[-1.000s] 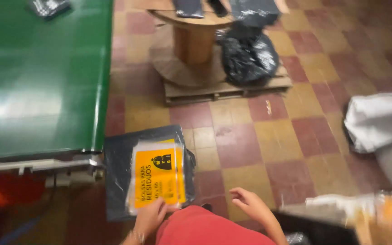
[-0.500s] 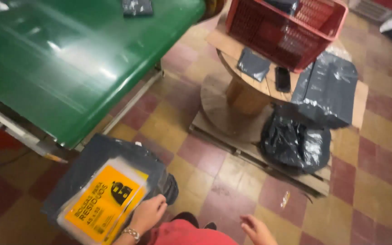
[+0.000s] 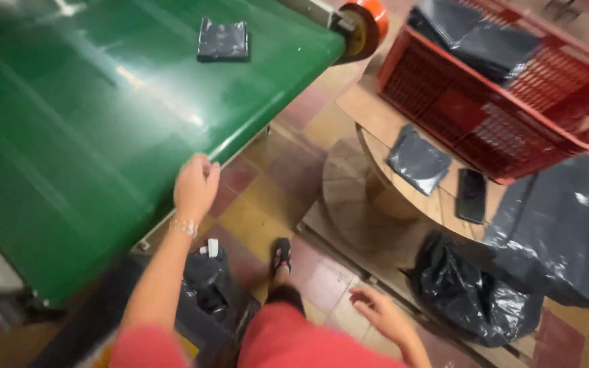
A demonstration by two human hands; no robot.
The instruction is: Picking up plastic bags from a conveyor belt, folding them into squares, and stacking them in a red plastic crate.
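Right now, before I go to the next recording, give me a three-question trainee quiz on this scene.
1. True or false: the left hand rests at the edge of the green conveyor belt.
2. Which holds dark flat plastic packets: A) red plastic crate B) crumpled black rubbish bag?
3. What lies on the round wooden spool table beside the flat grey plastic packet?

Key: 1 true. 2 A. 3 a black phone. The right hand hangs open, holding nothing.
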